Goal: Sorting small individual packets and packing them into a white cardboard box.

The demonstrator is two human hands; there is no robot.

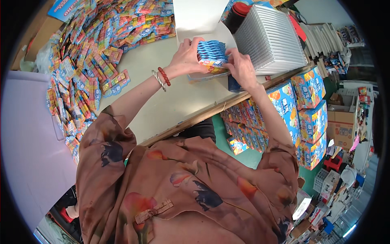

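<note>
A row of blue wavy-edged candy packets (212, 51) stands close together in an open white cardboard box (226, 35), whose white lid (200, 12) is raised at the far side. My left hand (187, 57) is closed round the left end of the row, thumb toward the near side. At the other end my right hand (242, 68) has its fingers bent and pressed against the packets beside the box's rim. Part of the box's lower front, coloured orange and yellow, shows beneath the packets. My fingertips are partly hidden inside the box.
A big heap of loose colourful packets (97, 61) covers the table's left and far side. Right of the box stand a stack of clear plastic trays (270, 40) and a dark red-lidded cup (237, 17). Filled blue-orange boxes (310, 118) are piled beyond the table's wooden edge (195, 120).
</note>
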